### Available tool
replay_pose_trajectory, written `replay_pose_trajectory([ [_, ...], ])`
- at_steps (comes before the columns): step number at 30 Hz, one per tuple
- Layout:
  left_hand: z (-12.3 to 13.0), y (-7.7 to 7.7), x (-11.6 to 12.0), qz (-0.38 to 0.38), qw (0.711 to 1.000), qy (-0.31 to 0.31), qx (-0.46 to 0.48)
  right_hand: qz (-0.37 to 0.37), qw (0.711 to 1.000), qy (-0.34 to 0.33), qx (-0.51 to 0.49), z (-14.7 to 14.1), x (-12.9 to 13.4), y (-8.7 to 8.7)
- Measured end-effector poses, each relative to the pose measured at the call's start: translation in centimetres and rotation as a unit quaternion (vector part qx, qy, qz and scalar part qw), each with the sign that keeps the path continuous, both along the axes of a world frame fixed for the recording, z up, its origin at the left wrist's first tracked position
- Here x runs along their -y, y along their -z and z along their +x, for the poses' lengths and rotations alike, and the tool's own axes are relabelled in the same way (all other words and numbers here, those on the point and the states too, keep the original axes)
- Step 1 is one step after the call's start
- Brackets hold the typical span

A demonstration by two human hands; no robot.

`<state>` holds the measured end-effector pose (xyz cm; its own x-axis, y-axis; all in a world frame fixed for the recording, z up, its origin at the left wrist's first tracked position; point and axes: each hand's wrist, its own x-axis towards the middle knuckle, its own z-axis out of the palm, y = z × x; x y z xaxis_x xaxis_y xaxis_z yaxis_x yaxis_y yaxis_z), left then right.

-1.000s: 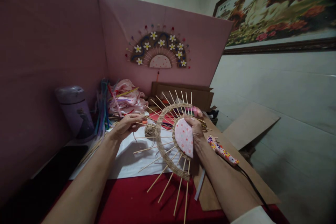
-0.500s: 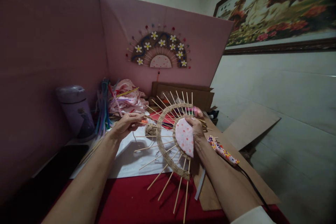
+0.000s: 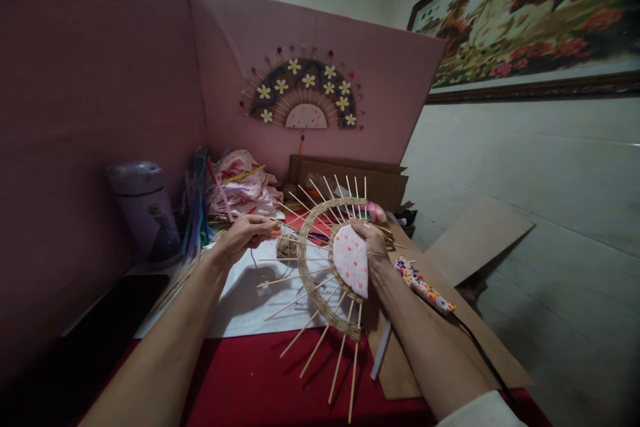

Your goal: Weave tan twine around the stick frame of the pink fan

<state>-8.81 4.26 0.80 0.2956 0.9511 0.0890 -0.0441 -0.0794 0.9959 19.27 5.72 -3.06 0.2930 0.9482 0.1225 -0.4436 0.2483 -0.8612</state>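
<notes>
My right hand (image 3: 374, 247) is closed on the pink spotted half-round centre of a woven fan (image 3: 311, 273), thumb on its face. Thin wooden sticks fan out from the centre, mostly towards the left, and a curved band of woven twine crosses them. My left hand (image 3: 246, 237) is pinched at the tips of the left-hand sticks, and a thin strand of twine (image 3: 254, 259) hangs just below its fingers. Behind the fan lies a ball of twine (image 3: 287, 248), partly covered by the sticks. What exactly sits between my left fingertips is mostly hidden.
A lilac flask (image 3: 145, 213) stands at the left, beside coloured strips (image 3: 197, 203) and crumpled pink cloth (image 3: 243, 180). A glue gun wrapped in flowered fabric (image 3: 425, 288) rests on cardboard (image 3: 480, 340) at the right. A finished flowered fan (image 3: 305, 80) hangs on the pink panel.
Almost nothing differs. The fan has shifted very slightly, and my left hand keeps its pinch near the stick tips.
</notes>
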Motion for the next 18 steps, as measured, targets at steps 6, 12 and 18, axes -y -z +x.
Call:
replay_pose_trajectory([
  [6,0.13,0.12,-0.08,0.0,0.999,-0.017,-0.03,0.01,1.0,0.001,0.003,-0.06,0.14,-0.12],
  [12,0.23,0.03,-0.08,0.018,0.997,-0.027,-0.07,-0.004,1.0,-0.005,0.002,-0.02,0.08,0.11],
  [18,0.21,-0.01,-0.23,0.037,0.991,-0.043,-0.124,-0.004,1.0,-0.002,-0.007,-0.15,0.23,0.03],
])
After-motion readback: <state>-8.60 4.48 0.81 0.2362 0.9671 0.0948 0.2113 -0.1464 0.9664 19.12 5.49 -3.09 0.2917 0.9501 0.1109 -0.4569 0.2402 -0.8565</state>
